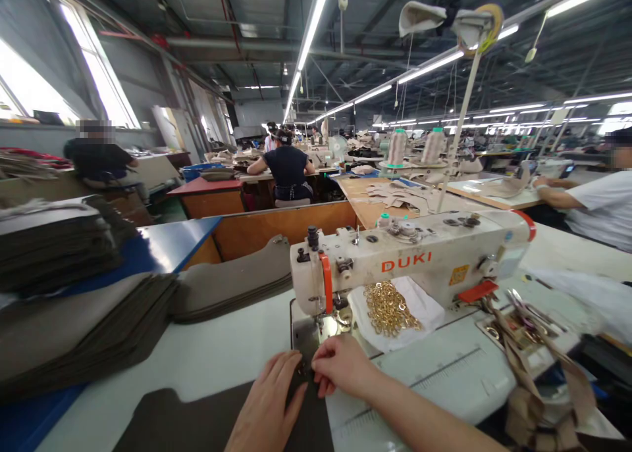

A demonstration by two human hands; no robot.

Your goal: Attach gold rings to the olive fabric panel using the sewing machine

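Observation:
A dark grey-brown fabric panel (187, 419) lies on the pale sewing table, with one end near the needle area of a white sewing machine (365, 261). My left hand (271, 399) rests on this panel, its fingers stretched out flat and pointing at the machine. Just right of it, my right hand (343, 366) has its fingers pinched together at the panel's edge, in front of the presser foot. What the pinch holds is hidden. A small dark bit with a metal glint shows between the hands. Under the machine arm, gold-coloured metal rings (390, 307) are heaped on a white cloth (429, 304).
Stacked fabric panels (89, 327) stand at the left, with another stack (232, 281) behind the needle. A tray (557, 340) of tools and tan straps (543, 406) sits at the right. Thread cones (397, 149) rise behind. Co-workers sit ahead, left and right.

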